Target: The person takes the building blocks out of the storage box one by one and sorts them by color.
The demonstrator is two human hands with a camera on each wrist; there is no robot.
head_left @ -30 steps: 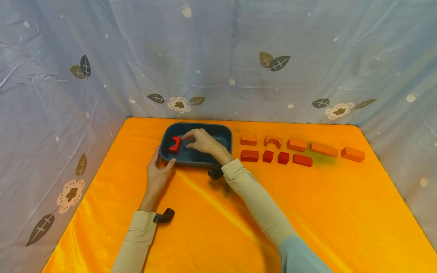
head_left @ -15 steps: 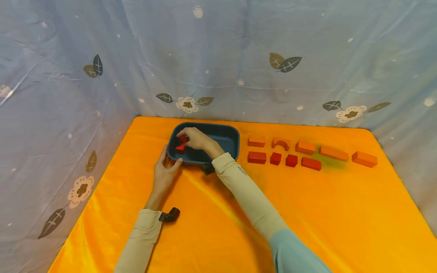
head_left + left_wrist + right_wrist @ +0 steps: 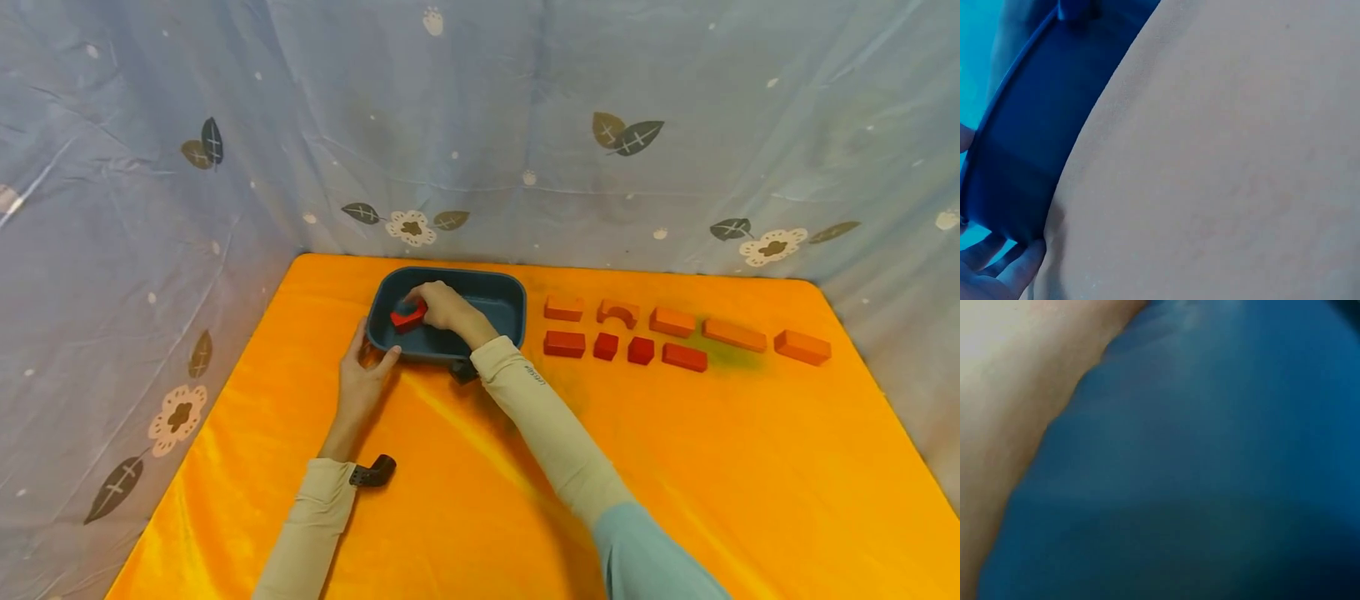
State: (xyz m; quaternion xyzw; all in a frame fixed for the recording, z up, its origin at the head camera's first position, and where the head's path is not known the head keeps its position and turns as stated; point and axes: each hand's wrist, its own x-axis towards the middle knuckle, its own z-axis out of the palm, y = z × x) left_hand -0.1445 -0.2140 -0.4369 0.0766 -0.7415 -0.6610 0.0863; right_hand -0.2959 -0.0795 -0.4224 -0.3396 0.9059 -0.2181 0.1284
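A dark blue rectangular tray [image 3: 491, 321] with raised walls stands on the orange cloth at the back left. My left hand [image 3: 362, 379] holds its near left corner, thumb at the front rim and fingers round the left side. In the left wrist view, fingers [image 3: 1019, 269] touch the lower edge of the wall. Inside the tray, my right hand [image 3: 446, 308] pinches a red block with a curved notch [image 3: 407, 317]; the block is turned at an angle, and its right end is partly hidden by the fingers. The right wrist view gives only a blurred blue surface.
Right of the tray lie two rows of blocks. Behind are orange ones, including an arch block [image 3: 618, 313] and a long block [image 3: 733, 334]; in front are red ones, including a cube [image 3: 641, 351]. A patterned curtain [image 3: 525, 125] rises behind the table.
My right hand has reached left to the red notched block, taken hold of it and turned it, shifting it slightly right. The left hand keeps its place at the tray corner.
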